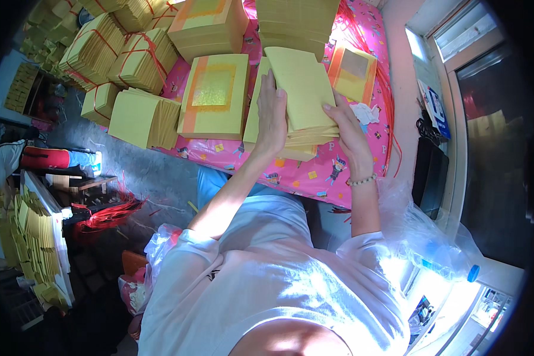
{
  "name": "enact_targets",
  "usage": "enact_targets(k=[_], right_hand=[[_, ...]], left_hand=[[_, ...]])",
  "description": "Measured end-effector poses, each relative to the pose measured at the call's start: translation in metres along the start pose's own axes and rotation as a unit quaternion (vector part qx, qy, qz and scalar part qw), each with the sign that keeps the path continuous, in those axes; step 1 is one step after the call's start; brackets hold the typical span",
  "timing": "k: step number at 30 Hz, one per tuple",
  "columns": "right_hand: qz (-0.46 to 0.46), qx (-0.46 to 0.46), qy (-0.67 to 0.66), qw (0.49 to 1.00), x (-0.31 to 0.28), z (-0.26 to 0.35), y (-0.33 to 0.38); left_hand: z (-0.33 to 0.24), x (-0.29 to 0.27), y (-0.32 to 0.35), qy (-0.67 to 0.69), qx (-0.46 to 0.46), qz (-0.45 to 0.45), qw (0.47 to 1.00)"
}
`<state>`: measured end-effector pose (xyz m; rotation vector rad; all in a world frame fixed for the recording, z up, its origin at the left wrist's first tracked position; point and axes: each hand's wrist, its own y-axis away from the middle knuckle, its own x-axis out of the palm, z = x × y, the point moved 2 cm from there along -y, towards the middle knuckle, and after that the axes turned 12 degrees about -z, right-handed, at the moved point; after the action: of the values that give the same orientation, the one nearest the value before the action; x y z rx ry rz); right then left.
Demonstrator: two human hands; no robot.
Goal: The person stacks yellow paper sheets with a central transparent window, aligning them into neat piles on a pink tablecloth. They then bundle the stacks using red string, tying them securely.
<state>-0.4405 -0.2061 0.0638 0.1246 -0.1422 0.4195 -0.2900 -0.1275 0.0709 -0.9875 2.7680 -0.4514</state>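
Observation:
Between my two hands is a stack of yellow paper [305, 89], tilted slightly, its lower edges fanned out unevenly. My left hand [272, 115] presses along the stack's left side, fingers stretched upward and thumb at the edge. On the right side, my right hand [350, 130] grips the stack with the thumb over its top sheet. Beneath and behind it lies more yellow paper, partly hidden. Just left of my left hand stands a squared yellow paper block [187, 121] with an orange band and a gold foil square on top.
A pink patterned cloth [314, 178] covers the table. Bundles tied with red string [139, 62] crowd the back left, near a loose leaning stack [142, 118]. At right are a foil-topped paper pile [353, 71], crumpled white tissue [365, 113] and red strings. Another person works at far left.

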Motion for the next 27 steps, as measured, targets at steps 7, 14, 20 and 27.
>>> enact_targets(k=[7,14,20,27], right_hand=[[-0.015,0.022,0.003,1.000,0.006,0.010,0.006],[-0.017,0.016,-0.029,0.999,0.007,0.009,0.007],[-0.034,-0.002,0.019,0.999,0.005,0.001,0.008],[-0.019,-0.019,0.032,0.999,0.003,0.008,0.005]], left_hand=[[0.022,0.001,-0.002,0.092,-0.022,0.002,0.995],[0.012,0.000,0.013,-0.047,0.054,-0.033,0.997],[0.020,0.003,0.013,-0.065,0.078,-0.052,0.993],[-0.007,-0.012,-0.021,-0.010,-0.012,-0.059,0.998]])
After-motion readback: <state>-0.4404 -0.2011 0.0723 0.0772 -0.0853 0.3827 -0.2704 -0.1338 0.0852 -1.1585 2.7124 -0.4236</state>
